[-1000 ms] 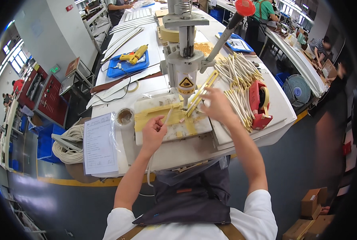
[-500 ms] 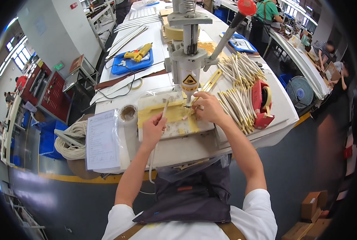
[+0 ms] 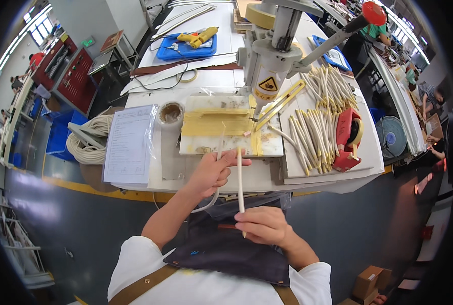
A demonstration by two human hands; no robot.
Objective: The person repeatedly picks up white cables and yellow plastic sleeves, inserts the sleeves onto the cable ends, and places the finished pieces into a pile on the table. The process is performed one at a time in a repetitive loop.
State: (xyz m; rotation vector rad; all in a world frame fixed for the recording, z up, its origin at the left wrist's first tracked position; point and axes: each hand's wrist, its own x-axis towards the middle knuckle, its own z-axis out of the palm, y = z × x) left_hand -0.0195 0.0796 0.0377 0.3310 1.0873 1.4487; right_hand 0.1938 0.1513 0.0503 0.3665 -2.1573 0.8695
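Note:
My left hand (image 3: 209, 173) is closed round a long white cord (image 3: 221, 140), whose end stands up past the fingers while the rest hangs toward my apron. Lower and closer to my body, my right hand (image 3: 262, 224) grips the lower part of a short white cord piece (image 3: 240, 183) with yellowish ends. This piece points upward, and its top meets the fingertips of my left hand. Beyond both hands lies a pale base plate (image 3: 191, 145) with yellow tape on it. A grey lever press (image 3: 270, 66) stands over the plate's right side, its tip above the tape.
Several cut cord pieces (image 3: 307, 137) lie in piles on the right, beside a red tape dispenser (image 3: 344, 145). A paper sheet (image 3: 129, 145), a tape roll (image 3: 171, 113) and a coil of cord (image 3: 91, 140) are at left. A blue tray (image 3: 185, 51) holds a yellow glue gun (image 3: 198, 37).
My right hand has come away from the press tip toward my body and now holds a short cord piece. My left hand has moved nearer with the long cord. The view has shifted.

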